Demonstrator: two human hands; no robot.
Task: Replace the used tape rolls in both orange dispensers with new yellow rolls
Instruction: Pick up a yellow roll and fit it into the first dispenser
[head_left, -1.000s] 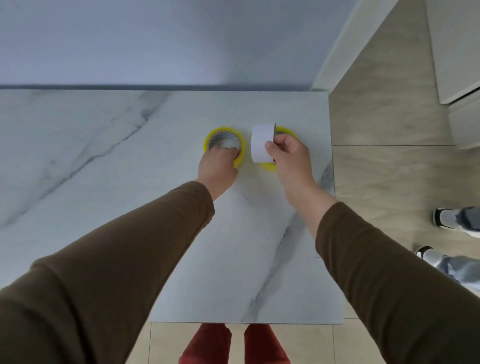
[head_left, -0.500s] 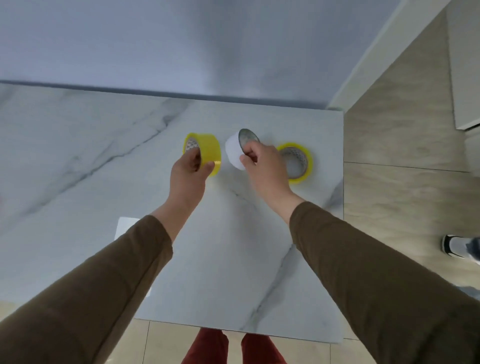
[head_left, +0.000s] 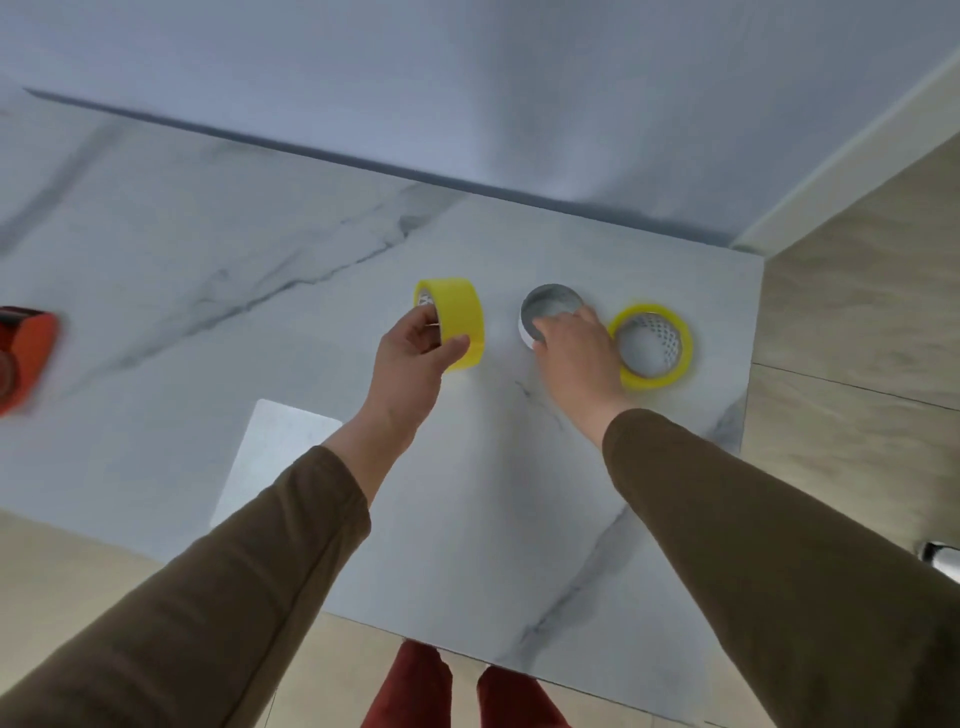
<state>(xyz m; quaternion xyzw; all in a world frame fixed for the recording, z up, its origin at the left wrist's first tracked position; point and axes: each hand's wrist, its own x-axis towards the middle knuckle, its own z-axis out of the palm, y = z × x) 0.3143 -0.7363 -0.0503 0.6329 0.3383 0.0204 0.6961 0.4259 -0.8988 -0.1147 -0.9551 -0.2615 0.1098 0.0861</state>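
my left hand (head_left: 415, 353) gripped a yellow roll (head_left: 457, 322) on edge, lifted above the marble bench (head_left: 260, 312). my right hand (head_left: 574, 348) rested with curled fingers on the rim of a white used roll (head_left: 545, 312), flat on the bench just beside a second yellow roll (head_left: 670, 371). an orange dispenser (head_left: 26, 358) sat at the far left edge.

I count two yellow tape rolls, one (head_left: 457, 322) up on edge and one (head_left: 652, 347) lying flat, plus one white spent roll (head_left: 545, 312) and one orange dispenser (head_left: 23, 358).
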